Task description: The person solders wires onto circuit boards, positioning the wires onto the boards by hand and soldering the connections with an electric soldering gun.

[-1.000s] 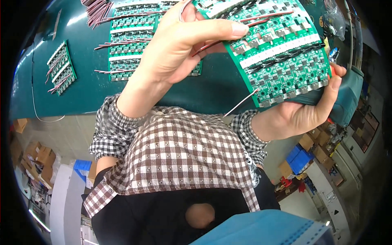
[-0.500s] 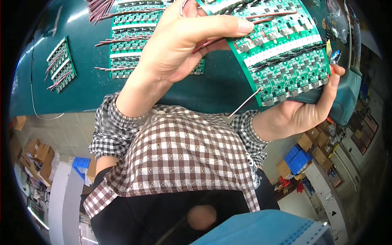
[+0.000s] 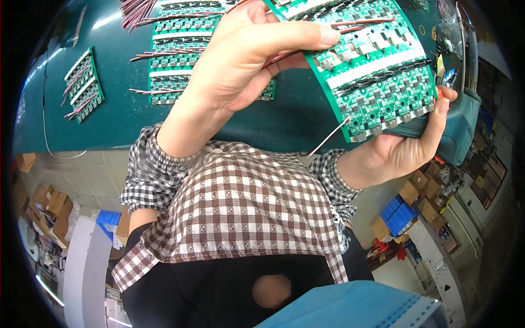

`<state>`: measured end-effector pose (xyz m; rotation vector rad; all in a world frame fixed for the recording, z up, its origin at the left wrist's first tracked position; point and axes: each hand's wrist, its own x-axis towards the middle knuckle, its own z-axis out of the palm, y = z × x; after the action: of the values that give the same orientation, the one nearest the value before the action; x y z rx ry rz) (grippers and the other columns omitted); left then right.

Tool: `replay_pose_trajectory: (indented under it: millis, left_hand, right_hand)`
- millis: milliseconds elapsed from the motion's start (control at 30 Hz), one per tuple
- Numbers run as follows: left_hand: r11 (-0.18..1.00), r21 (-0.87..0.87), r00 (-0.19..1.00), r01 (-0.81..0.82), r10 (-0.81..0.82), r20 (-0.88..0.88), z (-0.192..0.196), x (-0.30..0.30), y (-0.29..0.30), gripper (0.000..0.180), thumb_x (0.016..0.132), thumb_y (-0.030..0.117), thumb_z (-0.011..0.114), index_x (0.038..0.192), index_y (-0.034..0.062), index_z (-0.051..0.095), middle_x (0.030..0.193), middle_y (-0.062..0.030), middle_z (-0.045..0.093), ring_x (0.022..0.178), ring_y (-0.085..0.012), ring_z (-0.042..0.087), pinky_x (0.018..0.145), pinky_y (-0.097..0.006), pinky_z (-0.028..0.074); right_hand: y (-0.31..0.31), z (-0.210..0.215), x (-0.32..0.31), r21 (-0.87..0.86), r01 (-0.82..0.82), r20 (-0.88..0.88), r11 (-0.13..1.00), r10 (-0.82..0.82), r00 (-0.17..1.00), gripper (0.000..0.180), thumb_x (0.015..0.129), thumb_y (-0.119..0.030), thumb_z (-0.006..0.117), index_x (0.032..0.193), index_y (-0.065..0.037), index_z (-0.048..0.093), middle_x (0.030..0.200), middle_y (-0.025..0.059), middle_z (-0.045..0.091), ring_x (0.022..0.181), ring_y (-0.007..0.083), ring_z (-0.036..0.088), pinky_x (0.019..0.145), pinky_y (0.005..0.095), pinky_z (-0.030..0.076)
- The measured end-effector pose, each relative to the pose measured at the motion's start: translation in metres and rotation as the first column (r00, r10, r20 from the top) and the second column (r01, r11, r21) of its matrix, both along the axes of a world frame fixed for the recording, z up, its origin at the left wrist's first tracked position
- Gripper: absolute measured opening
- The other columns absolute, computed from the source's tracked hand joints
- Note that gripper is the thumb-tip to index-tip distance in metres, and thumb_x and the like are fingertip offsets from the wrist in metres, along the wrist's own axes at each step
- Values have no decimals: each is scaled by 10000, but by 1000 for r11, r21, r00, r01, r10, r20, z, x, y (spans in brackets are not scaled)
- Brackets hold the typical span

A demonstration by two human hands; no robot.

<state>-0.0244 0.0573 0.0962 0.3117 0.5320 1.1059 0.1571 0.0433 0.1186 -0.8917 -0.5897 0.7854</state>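
Raised above the table is a green circuit board panel (image 3: 377,90), tilted, with rows of small chips, metal connectors and white strips. My left hand (image 3: 246,57) grips its left edge, thumb on the front face beside red and black wires (image 3: 363,23). Its other fingers are partly hidden behind the panel. My right hand (image 3: 410,145) holds the lower right edge, thumb at the side, with most fingers out of sight behind. A thin wire (image 3: 330,135) sticks out from the lower left corner of the panel.
More board panels with wires (image 3: 178,60) lie on the dark green table (image 3: 123,123), partly behind my left arm. A smaller board panel (image 3: 83,86) lies at the left. A wire bundle (image 3: 138,12) is at the far edge. A teal machine (image 3: 459,131) stands at right.
The right side of the panel and my right hand have shifted slightly to the left. Both hands keep their hold on the panel.
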Motion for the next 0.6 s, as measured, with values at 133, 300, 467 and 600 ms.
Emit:
replay_pose_trajectory:
  millis: [133,300,467,600]
  left_hand:
    - [1000,-29,999,3,-2,33,2,0,0,544,785,-100,597,1290,-46,403,1205,-137,566,1081,-176,569,900,-267,474]
    - [999,45,1000,-19,19,-11,5,1,1,577,779,-96,601,1307,-59,369,1223,-150,548,1101,-191,554,922,-287,461]
    - [992,102,996,-68,73,-49,12,1,1,609,770,-87,613,1315,-74,340,1244,-158,521,1127,-198,529,952,-305,438]
    - [989,108,990,-100,110,-87,13,0,1,641,757,-92,630,1320,-75,324,1250,-155,509,1136,-196,515,969,-311,424]
  right_hand:
    - [-1,-2,1,3,-10,0,1000,10,1000,254,808,14,617,1056,14,558,995,67,605,902,128,582,838,275,474]
    - [-2,-5,6,-8,-18,-25,1000,18,1000,261,807,24,614,1061,9,557,1001,69,602,904,131,581,835,281,479]
    - [-3,-7,8,-2,-58,-6,998,58,998,266,807,34,610,1066,7,557,1010,73,602,914,130,578,831,279,486]
    - [-3,-8,10,-8,-47,3,999,47,999,271,804,38,611,1067,7,557,1015,74,602,919,127,576,832,276,486]
